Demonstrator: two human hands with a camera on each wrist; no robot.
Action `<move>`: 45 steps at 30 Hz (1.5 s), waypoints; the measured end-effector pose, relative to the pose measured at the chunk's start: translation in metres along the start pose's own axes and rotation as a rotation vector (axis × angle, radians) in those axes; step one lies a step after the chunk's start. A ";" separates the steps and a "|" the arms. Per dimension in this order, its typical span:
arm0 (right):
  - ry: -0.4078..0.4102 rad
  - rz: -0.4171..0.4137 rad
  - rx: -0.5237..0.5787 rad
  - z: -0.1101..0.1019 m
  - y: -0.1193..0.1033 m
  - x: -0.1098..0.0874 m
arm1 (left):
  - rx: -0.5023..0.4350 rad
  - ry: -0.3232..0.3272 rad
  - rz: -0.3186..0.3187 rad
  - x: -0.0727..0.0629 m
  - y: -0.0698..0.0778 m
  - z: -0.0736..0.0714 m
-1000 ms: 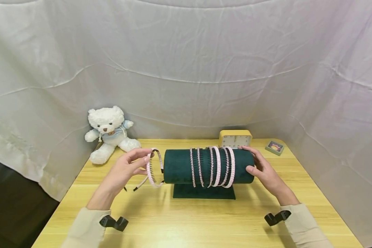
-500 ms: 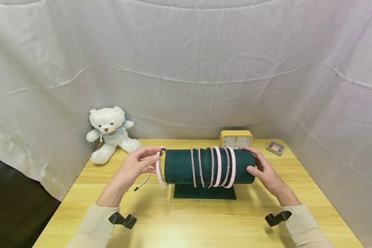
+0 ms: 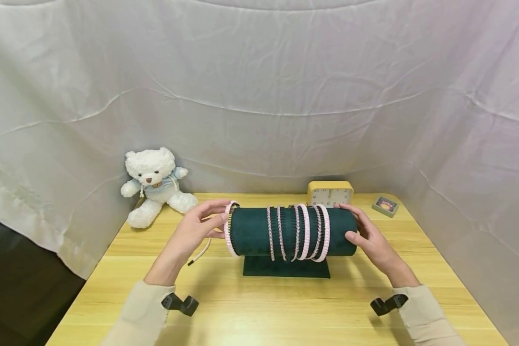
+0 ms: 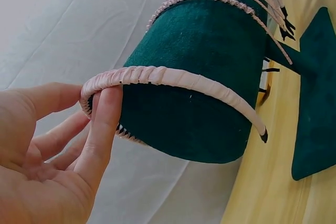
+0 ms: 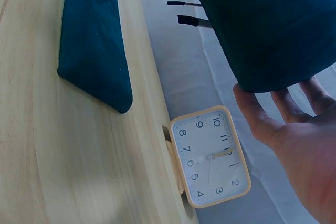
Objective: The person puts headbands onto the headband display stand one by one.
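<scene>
A dark green headband stand, a padded roll on a flat foot, stands mid-table. At its left end my left hand pinches a pink wrapped headband between thumb and fingers. That headband arches over the roll's end, its comb teeth facing inward. Toward the roll's right half sit several other headbands, some thin and braided, some wide and pink. My right hand holds the roll's right end, thumb at the front and fingers behind. In the right wrist view, fingertips touch the end's edge.
A light thin headband with a dark tip lies on the wooden table, partly behind my left hand. Behind are a white teddy bear at left, a yellow clock and a small grey box at right.
My left hand has moved right with the pink headband, from beside the stand's left end to over it. My right hand has stayed at the right end.
</scene>
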State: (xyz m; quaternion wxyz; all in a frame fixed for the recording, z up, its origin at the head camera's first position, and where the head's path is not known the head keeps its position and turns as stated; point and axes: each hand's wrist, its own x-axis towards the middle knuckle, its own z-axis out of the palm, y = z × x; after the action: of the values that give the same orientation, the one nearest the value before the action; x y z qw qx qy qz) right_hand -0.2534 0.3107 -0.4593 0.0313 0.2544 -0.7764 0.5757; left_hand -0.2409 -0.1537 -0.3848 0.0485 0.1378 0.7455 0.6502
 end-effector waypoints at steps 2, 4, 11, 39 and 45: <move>0.003 0.003 -0.001 0.000 -0.001 0.000 | 0.013 -0.004 -0.001 0.000 0.000 0.001; 0.003 0.002 -0.002 0.001 -0.001 0.000 | 0.028 -0.008 0.000 0.001 0.000 0.002; -0.002 -0.004 0.000 0.001 -0.001 0.000 | 0.051 -0.027 -0.020 0.003 -0.003 0.005; 0.002 -0.007 0.010 0.000 -0.001 0.001 | 0.194 -0.115 0.385 0.012 -0.039 -0.002; -0.004 -0.013 0.028 0.000 -0.001 0.000 | 0.238 -0.101 0.373 0.017 -0.037 0.008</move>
State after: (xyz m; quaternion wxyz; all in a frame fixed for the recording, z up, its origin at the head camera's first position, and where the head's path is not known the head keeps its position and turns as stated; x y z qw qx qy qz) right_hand -0.2535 0.3109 -0.4586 0.0299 0.2611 -0.7665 0.5860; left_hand -0.2601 -0.1456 -0.4210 -0.0520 0.3103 0.7753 0.5477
